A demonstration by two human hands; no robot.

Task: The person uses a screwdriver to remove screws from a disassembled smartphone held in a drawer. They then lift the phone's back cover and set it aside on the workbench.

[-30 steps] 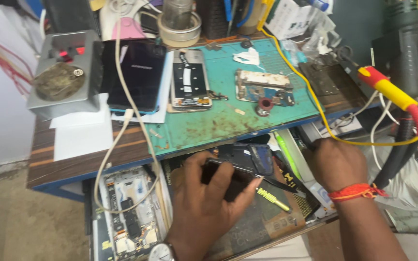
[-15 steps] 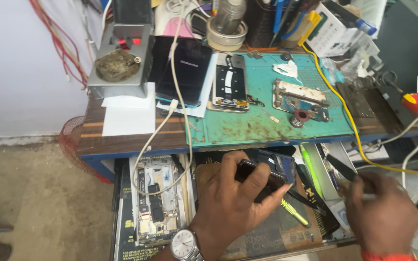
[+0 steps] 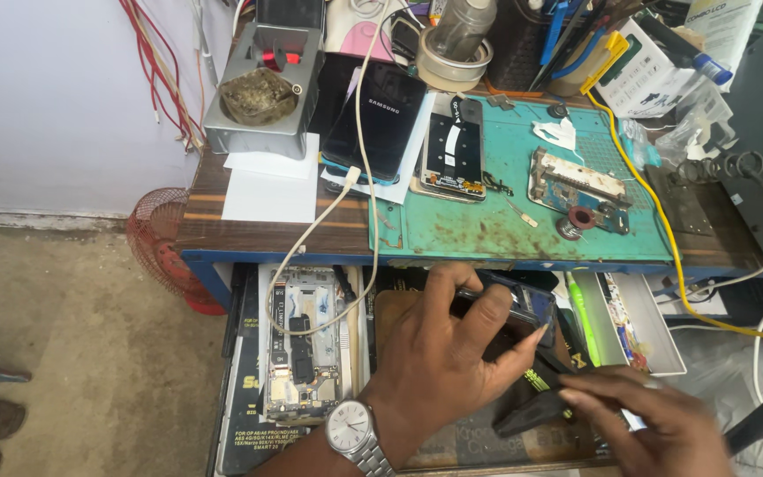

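The bench (image 3: 267, 234) spans the far half of the view, with a green mat (image 3: 487, 225) on its right part. On the mat lie an opened phone (image 3: 454, 150) and, further right, a metal frame (image 3: 576, 185). A black phone (image 3: 373, 119) lies face down left of the mat, beside a grey solder station (image 3: 262, 97). A white cable (image 3: 328, 208) drops from the bench into the open drawer (image 3: 240, 389) below, where 1 stripped phone chassis (image 3: 302, 344) lies at the left.

The view has swung left since 1 second ago, so the floor and a red fan guard (image 3: 156, 252) now show.

The left hand (image 3: 448, 362), with a watch (image 3: 351, 431) at the wrist, is over the drawer's middle, fingers clamped on a dark phone (image 3: 523, 309); that grip looks unchanged. The right hand (image 3: 655, 424) has come down from the drawer's right edge to the near right, and its fingers now pinch a small black part (image 3: 532, 411) just below the phone. So the work seems to have passed from searching the drawer to fitting or checking this part against the phone.
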